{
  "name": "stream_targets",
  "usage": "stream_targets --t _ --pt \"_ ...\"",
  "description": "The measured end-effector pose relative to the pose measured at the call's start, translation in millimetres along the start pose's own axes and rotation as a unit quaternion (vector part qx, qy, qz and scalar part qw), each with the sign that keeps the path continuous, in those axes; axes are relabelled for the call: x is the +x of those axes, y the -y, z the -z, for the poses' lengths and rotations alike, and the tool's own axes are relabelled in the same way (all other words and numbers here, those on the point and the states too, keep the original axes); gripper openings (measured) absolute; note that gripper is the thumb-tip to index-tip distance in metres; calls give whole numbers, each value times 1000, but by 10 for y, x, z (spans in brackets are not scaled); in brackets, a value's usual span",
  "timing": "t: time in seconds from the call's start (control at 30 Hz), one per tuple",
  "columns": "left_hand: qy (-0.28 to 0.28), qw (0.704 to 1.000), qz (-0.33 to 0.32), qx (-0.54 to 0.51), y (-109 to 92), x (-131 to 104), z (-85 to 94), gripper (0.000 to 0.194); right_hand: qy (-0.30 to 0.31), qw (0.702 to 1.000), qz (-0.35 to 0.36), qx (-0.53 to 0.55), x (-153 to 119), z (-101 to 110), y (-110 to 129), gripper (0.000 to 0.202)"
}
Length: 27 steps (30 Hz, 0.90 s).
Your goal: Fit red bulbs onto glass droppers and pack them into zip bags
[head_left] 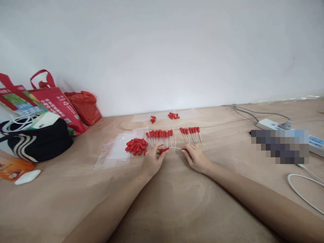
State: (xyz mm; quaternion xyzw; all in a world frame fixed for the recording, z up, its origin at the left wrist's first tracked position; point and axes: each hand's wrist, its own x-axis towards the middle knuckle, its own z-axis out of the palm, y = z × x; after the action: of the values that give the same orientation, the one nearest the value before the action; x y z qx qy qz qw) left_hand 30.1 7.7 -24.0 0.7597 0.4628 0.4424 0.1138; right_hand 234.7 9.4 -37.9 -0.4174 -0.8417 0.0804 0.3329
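My left hand [154,158] pinches a red rubber bulb [164,150] between thumb and fingers. Facing it, my right hand [196,158] grips the end of a thin clear dropper tube [176,148], which points left toward the bulb; a narrow gap seems to part the two. Just left of my left hand lies a pile of loose red bulbs [136,146] on clear plastic bags [113,150]. Behind my hands, a row of droppers with red bulbs [160,134] lies side by side. A smaller group of red-capped droppers [190,130] lies beyond my right hand.
More red bulbs [173,115] rest on clear bags by the wall. On the left stand a red shopping bag [60,106], a red plastic bag [84,106] and a black pouch [43,141]. A power strip [268,124] with cables and a blurred dark object [278,146] are on the right.
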Motion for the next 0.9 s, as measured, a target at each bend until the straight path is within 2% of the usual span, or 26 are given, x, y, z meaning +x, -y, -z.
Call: stream_targets --t 0.2,0.47,0.67,0.9 --pt "20 997 -70 7 -40 17 25 14 24 999 8 -25 13 -11 26 15" --pt "57 994 -89 -11 13 7 57 17 33 998 28 -39 11 15 -3 19" --pt "96 990 -88 61 6 16 83 19 48 996 39 -70 32 31 -20 23" --pt "106 985 -112 76 -1 19 83 18 44 994 39 -94 44 68 19 22"
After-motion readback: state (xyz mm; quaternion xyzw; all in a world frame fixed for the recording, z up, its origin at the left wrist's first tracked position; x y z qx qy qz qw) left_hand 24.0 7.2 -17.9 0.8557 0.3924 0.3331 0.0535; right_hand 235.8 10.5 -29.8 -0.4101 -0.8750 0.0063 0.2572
